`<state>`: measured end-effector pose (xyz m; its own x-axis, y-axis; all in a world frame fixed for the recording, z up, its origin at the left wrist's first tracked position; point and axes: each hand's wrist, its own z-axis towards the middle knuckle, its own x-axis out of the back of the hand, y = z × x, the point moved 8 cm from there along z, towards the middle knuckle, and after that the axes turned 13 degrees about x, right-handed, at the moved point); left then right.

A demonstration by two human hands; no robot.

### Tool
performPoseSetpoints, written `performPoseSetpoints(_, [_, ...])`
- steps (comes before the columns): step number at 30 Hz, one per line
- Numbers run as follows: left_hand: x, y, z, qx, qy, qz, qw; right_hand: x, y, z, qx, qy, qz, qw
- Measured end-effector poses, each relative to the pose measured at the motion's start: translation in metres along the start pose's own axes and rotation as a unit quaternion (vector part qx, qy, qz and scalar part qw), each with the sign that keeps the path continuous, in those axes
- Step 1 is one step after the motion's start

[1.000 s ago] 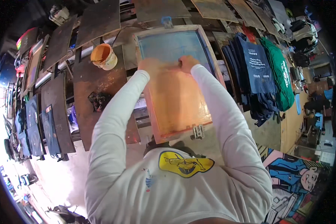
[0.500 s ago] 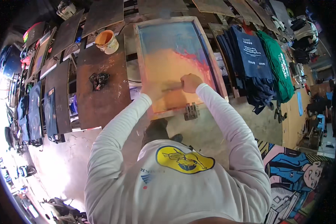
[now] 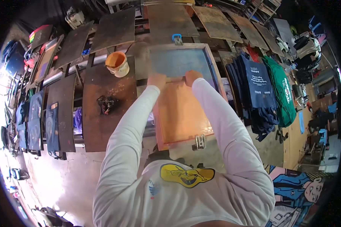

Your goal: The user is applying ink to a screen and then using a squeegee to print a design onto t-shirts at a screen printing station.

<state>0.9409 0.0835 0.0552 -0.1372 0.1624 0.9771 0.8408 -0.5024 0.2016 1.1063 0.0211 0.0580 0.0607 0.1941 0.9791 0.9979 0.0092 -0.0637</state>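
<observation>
A screen printing frame (image 3: 216,73) lies flat before me. Its mesh is orange on the near part and blue-grey on the far part. Across the mesh runs a squeegee (image 3: 174,80), roughly where the two colours meet. My left hand (image 3: 156,80) is closed around its left end, and my right hand (image 3: 192,77) grips the right end. Both arms are stretched forward. A metal hinge clamp (image 3: 200,142) sits at the frame's near edge, and a blue-topped clamp (image 3: 177,39) stands by the far edge. Whatever lies beneath the mesh is hidden.
Left of the frame, a brown board (image 3: 102,138) bears a paint-stained bucket (image 3: 118,65) and a dark crumpled bundle (image 3: 107,104). Navy printed shirts (image 3: 258,75) and green ones (image 3: 278,90) hang over boards to the right. More boards (image 3: 171,20) line the far side.
Both hands have pushed the squeegee away from me, from the near part of the mesh toward its far part. My view has tilted up, so the frame appears lower.
</observation>
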Motion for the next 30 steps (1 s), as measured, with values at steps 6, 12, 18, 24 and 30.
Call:
performPoseSetpoints(6, [-0.039,-0.024,-0.028,0.006,-0.058,-0.033,0.998,-0.01,-0.03,-0.018,0.005,-0.017,0.047,0.999])
performPoseSetpoints(12, [-0.003,0.011,-0.1,-0.117,-0.138,-0.03,0.983,-0.043,-0.047,-0.085,0.074,-0.187,0.043,0.979])
performPoseSetpoints(18, [0.016,0.01,-0.034,-0.122,-0.05,-0.216,0.967,-0.008,-0.015,-0.021,0.033,-0.107,0.067,0.991])
performPoseSetpoints(24, [0.0,0.004,-0.052,-0.072,0.083,-0.162,0.981,-0.022,-0.016,-0.037,-0.013,0.021,0.05,0.998])
performPoseSetpoints(30, [-0.053,0.012,-0.192,-0.027,-0.107,-0.042,0.993,-0.06,-0.081,-0.174,0.036,-0.058,0.103,0.992])
